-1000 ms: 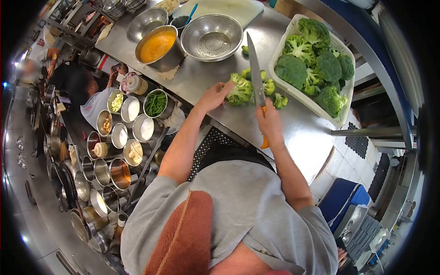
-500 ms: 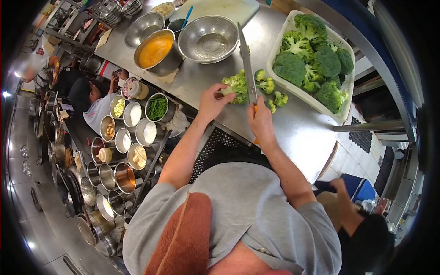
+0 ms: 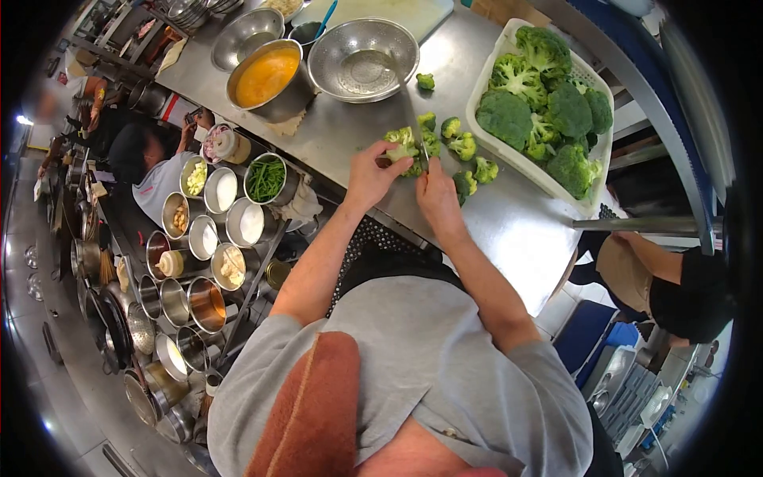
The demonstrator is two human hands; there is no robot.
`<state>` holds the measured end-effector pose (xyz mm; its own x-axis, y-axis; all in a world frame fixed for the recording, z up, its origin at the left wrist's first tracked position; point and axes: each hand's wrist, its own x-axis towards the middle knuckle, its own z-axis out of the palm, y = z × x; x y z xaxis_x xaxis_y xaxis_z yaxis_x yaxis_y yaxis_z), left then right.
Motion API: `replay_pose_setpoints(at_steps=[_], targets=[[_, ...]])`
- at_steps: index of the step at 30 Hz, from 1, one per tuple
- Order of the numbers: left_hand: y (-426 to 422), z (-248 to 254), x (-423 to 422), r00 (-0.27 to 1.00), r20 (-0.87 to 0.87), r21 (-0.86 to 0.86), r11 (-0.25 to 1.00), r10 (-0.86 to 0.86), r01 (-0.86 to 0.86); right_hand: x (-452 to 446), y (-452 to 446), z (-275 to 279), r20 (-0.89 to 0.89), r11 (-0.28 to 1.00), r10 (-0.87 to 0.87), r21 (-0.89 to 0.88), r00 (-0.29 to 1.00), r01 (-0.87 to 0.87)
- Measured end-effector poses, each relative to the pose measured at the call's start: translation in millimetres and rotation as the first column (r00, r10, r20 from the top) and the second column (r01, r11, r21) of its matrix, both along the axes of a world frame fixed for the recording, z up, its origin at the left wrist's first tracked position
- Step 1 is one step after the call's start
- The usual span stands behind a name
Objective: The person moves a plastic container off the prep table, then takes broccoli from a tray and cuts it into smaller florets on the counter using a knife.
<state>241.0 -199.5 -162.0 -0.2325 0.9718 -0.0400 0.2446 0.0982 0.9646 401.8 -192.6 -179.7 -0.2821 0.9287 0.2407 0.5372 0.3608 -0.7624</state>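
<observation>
My left hand is closed on a broccoli head over the steel table. In my right hand is the handle of a long knife; its blade stands against the right side of that broccoli, pointing away from me toward the perforated bowl. Cut florets lie just right of the blade, and a small one lies farther back. The handle is mostly hidden in my fingers.
A white basket of broccoli stands at the right. Back left are a pot of orange liquid and another steel bowl. Containers of ingredients, one with green beans, fill the left side. One person is at left, another at right.
The knife has moved through the broccoli, and more cut florets lie right of it. The held piece looks smaller. A person has come into view at the right.
</observation>
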Motion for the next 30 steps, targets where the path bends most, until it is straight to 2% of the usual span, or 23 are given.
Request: replay_pose_setpoints(at_steps=[2,5,7,9,11,12,13,14,15,17,21,23,24,26,27,29,30], targets=[[-4,-1,-2,0.994,-0.102,-0.008,1.000,-0.031,0.030,-2,1,-2,-0.031,1.000,-0.021,-0.005,0.999,0.021],[-2,1,-4,0.999,-0.026,-0.031,0.999,-0.024,0.023,6,14,11,-0.065,0.999,-0.028,0.033,0.997,0.030],[-2,-5,-9,1.000,-0.009,-0.016,1.000,-0.010,0.010,18,25,21,0.008,0.976,-0.218,-0.026,0.976,0.218],[-1,-15,-13,1.000,0.004,-0.006,1.000,0.006,-0.006,36,34,27,0.031,0.970,-0.240,-0.035,0.970,0.241],[-4,-26,-15,0.985,0.172,0.054,0.998,0.023,-0.033,45,32,33,0.095,0.971,-0.233,-0.035,0.968,0.238],[-5,-28,-13,0.985,0.170,0.047,0.998,0.021,-0.029,45,24,38,0.095,0.970,-0.236,-0.042,0.967,0.241],[-4,-29,-10,0.916,0.400,0.044,0.997,0.040,-0.063,44,17,42,0.051,0.982,-0.190,-0.014,0.980,0.191],[-3,-31,-7,0.792,0.607,0.033,0.995,0.057,-0.097,42,10,45,0.008,0.990,-0.140,0.019,0.990,0.140],[-4,-30,-5,0.793,0.606,0.032,0.995,0.059,-0.099,39,4,44,0.006,0.990,-0.138,0.017,0.990,0.138],[-9,-28,-1,0.533,0.838,-0.072,0.992,0.114,-0.100,33,-7,38,-0.012,0.985,-0.145,-0.094,0.989,0.143],[-14,-18,13,0.559,0.818,-0.125,0.990,0.137,-0.060,29,-18,25,-0.007,0.992,-0.084,-0.099,0.996,0.083],[-13,-24,17,0.777,0.612,-0.127,0.988,0.149,-0.089,26,-17,25,-0.028,0.995,-0.074,-0.065,0.997,0.072],[-14,-28,17,0.776,0.612,-0.124,0.988,0.149,-0.092,27,-16,23,-0.028,0.996,-0.072,-0.063,0.997,0.070],[-19,-36,17,0.959,0.281,0.139,0.990,-0.030,-0.010,31,-13,19,-0.076,0.993,-0.110,-0.057,0.991,0.105],[-21,-39,21,0.961,0.276,0.138,0.990,-0.026,-0.013,34,-13,21,-0.081,0.993,-0.106,-0.058,0.991,0.102],[-25,-44,29,0.920,0.373,0.241,0.945,0.119,-0.220,42,-16,28,-0.039,0.977,-0.146,-0.162,0.989,0.138],[-31,-47,26,0.923,0.364,0.242,0.943,0.128,-0.226,45,-18,28,-0.048,0.978,-0.137,-0.164,0.989,0.127]])
